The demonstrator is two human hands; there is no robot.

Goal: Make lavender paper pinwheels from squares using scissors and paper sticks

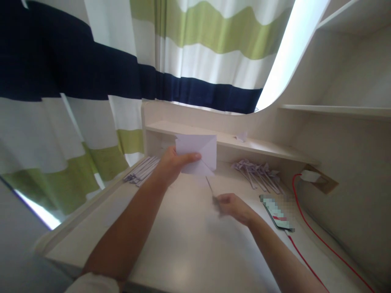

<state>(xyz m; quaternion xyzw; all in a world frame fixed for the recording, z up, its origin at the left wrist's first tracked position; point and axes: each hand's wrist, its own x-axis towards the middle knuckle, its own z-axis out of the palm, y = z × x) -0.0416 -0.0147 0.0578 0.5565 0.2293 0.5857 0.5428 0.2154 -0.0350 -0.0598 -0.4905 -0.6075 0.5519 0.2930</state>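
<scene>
My left hand (171,165) is closed on a square sheet of pale paper (207,148), with the thumb lying flat across its front. Diagonal lines run over the sheet, and its lower right corner looks split. Lower and to the right, my right hand (230,206) grips what looks like a pair of scissors (210,185), its thin dark blade pointing up toward the paper's lower edge. The handle end is blurred by motion. Blade and paper appear apart.
Folded paper pinwheels (259,173) on sticks lie at the back right; several paper sticks (142,171) lie at the back left. A phone (276,213) with a red cable (308,264) rests on the white desk (183,244). A small paper piece (241,136) sits on the low shelf (269,148).
</scene>
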